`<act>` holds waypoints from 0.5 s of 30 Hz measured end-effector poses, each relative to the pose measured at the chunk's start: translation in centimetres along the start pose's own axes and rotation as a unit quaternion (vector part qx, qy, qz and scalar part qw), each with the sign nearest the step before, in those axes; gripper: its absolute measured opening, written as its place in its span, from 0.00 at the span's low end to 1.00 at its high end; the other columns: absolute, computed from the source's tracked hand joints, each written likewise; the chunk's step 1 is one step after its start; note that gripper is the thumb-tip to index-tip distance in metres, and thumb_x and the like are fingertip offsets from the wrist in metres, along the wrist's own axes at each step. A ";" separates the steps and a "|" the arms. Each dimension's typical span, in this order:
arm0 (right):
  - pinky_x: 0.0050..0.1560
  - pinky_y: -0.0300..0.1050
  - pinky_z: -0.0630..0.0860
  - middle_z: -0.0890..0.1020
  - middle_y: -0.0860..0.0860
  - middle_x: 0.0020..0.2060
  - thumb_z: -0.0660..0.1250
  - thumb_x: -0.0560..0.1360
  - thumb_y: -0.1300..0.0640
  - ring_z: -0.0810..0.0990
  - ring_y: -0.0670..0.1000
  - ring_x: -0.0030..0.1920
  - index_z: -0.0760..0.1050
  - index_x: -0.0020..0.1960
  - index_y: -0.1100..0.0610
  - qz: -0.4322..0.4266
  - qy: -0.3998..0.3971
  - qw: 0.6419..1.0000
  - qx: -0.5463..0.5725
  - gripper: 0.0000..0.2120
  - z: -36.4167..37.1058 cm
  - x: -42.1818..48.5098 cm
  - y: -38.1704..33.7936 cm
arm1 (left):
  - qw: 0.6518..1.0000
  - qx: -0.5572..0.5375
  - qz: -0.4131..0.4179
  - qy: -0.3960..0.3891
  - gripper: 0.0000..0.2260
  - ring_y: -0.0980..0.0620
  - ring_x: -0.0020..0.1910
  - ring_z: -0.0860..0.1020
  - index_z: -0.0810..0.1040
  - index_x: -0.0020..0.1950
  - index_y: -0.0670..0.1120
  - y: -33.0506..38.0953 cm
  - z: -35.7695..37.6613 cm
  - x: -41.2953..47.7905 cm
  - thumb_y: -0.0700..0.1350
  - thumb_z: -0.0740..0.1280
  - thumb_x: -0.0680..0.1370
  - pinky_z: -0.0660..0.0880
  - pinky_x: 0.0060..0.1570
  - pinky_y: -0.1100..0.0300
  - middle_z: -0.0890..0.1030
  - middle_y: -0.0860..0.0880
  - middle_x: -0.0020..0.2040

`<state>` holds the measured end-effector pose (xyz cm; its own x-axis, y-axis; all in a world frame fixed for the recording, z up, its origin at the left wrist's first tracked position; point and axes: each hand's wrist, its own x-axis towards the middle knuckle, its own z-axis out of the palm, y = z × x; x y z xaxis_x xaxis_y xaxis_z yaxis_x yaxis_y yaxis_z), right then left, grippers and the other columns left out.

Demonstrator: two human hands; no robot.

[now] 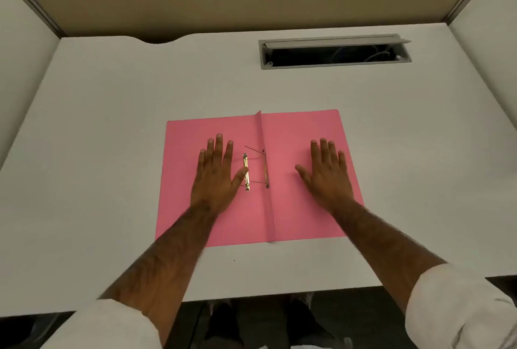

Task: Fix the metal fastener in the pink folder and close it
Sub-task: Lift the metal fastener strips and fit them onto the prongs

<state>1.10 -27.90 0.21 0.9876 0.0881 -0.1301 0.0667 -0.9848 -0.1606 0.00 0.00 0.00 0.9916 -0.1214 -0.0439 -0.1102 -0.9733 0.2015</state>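
Head view shows my hands, left [215,174] and right [326,172], flat, empty on the open pink folder [302,130]; next I seat the loose metal fastener [246,172].

Left hand [215,178] hides part of pink folder [282,209]; sleeves [458,309] cut off at bottom edge.

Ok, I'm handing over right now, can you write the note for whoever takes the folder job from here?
Left hand: flat on the left flap, thumb touching the gold fastener bar, no grip.
Right hand: flat on the right flap, empty.
Pink folder: lies open on the white desk.
Prongs: stick out leftward from the spine.
Done: nothing secured.
Left: fix the fastener, close the folder.
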 end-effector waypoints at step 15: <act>0.79 0.58 0.43 0.47 0.56 0.80 0.41 0.80 0.33 0.41 0.56 0.80 0.42 0.80 0.58 -0.010 0.012 0.999 0.029 0.39 2.3 -0.3 0.8 | 0.998 0.023 -0.036 -0.043 0.30 0.46 0.81 0.38 0.40 0.82 0.51 -0.8 2.2 -0.9 0.61 0.42 0.83 0.41 0.79 0.44 0.38 0.47 0.82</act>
<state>0.53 -28.37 -2.15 0.9892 0.1037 -0.1036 0.0790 -0.9725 -0.2190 -0.97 0.41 -2.29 0.9879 -0.0658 -0.1406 -0.0444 -0.9877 0.1502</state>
